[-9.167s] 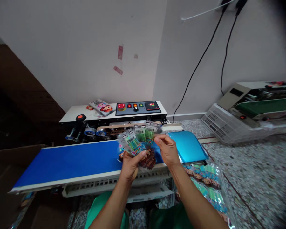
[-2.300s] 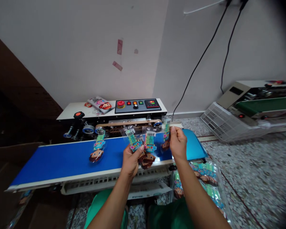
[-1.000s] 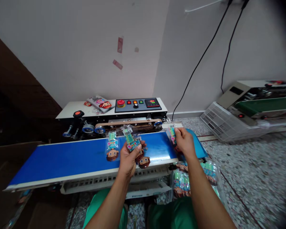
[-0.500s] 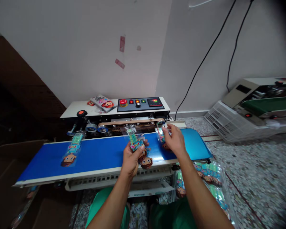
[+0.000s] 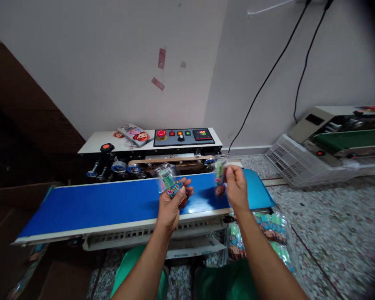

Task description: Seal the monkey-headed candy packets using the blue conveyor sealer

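My left hand (image 5: 172, 204) is closed around clear plastic packets (image 5: 168, 178) with green sticks, a barcode and a cartoon-face card, held over the blue conveyor belt (image 5: 112, 208). How many are in the stack I cannot tell. My right hand (image 5: 237, 187) pinches one similar packet (image 5: 220, 177), blurred and roughly upright, by its right edge. It hangs above the belt, close to the right-hand roller of the band sealer (image 5: 171, 160).
The sealer's control panel (image 5: 184, 136) has lit buttons and a display. Printed pouches (image 5: 136, 134) lie on its top. A clear tray (image 5: 287, 246) of packets stands below right. Farther right, a second sealer (image 5: 334, 129) rests by a white crate (image 5: 293, 164). A cardboard box (image 5: 62, 266) is lower left.
The packet on the left part of the belt is out of sight. My right hand has shifted slightly right, its packet now away from the roller. My left hand's packets have turned a little.
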Tool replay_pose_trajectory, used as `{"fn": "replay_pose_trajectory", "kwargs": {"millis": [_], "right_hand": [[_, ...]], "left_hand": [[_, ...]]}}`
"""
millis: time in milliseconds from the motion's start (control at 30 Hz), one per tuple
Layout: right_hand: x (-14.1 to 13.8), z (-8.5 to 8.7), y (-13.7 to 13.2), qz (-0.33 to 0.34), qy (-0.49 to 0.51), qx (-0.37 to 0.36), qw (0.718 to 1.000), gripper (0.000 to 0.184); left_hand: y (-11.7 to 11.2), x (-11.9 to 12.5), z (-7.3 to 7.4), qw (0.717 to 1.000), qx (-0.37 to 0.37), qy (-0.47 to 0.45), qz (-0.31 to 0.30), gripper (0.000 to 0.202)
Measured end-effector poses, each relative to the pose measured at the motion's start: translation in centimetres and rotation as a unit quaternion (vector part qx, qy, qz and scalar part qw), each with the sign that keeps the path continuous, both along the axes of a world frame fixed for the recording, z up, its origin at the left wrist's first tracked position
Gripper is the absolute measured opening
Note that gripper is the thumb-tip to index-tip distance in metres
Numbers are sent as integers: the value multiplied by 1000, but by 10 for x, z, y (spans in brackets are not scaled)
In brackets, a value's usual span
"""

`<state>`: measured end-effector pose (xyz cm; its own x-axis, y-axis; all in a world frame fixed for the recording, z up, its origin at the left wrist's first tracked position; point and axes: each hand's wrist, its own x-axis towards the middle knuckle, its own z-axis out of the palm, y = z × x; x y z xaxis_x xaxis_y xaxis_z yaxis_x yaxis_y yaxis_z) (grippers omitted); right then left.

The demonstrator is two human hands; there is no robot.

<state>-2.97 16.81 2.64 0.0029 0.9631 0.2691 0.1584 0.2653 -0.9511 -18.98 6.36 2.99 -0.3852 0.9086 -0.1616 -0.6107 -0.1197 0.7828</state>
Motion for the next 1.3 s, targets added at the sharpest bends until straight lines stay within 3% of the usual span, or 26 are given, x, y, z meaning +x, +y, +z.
{"fn": "replay_pose_trajectory", "kwargs": {"millis": [100, 167, 333, 433, 533, 600, 667, 700, 767, 833, 900, 1067, 1167, 1300], "right_hand": [[29, -7, 23, -102, -124, 15, 987, 36], [40, -12, 34, -153, -246, 31, 957, 34], [29, -15, 40, -148, -448, -55, 880, 31], [13, -13, 40, -129, -473, -69, 869, 33], [0, -8, 35, -86, -435, -20, 896, 33], [-7, -2, 24, -40, -352, 27, 935, 34], [-15, 6, 7, 66, -221, 25, 973, 38], [-19, 10, -4, 139, -153, -2, 978, 40], [-27, 17, -23, 268, -49, -72, 959, 39], [-33, 22, -36, 312, 6, -99, 945, 33], [-34, 23, -39, 268, 42, -65, 960, 27], [-6, 14, -8, 40, 13, 19, 999, 30], [20, 2, 16, -58, -100, 34, 993, 34], [40, -14, 37, -80, -269, 30, 959, 32]], "left_hand": [[-1, 1, -1, 1000, -1, 6, -27, 34], [-1, 3, -3, 999, -2, 11, -35, 33], [-1, 5, -7, 998, -1, 18, -53, 33], [-1, 6, -8, 998, -6, 27, -64, 32], [-1, 7, -8, 996, -12, 28, -79, 32], [-1, 7, -8, 996, -14, 22, -89, 33], [0, 9, -7, 995, -16, 18, -94, 34], [0, 9, -8, 995, -20, 21, -97, 34], [1, 10, -9, 994, -22, 36, -104, 30], [0, 11, -11, 992, -5, 60, -112, 27], [0, 10, -11, 988, 23, 87, -123, 29], [-2, 7, -6, 978, 47, 127, -160, 42], [-3, 6, -4, 974, 34, 136, -178, 41], [-3, 7, -5, 974, 28, 136, -178, 40]]}}
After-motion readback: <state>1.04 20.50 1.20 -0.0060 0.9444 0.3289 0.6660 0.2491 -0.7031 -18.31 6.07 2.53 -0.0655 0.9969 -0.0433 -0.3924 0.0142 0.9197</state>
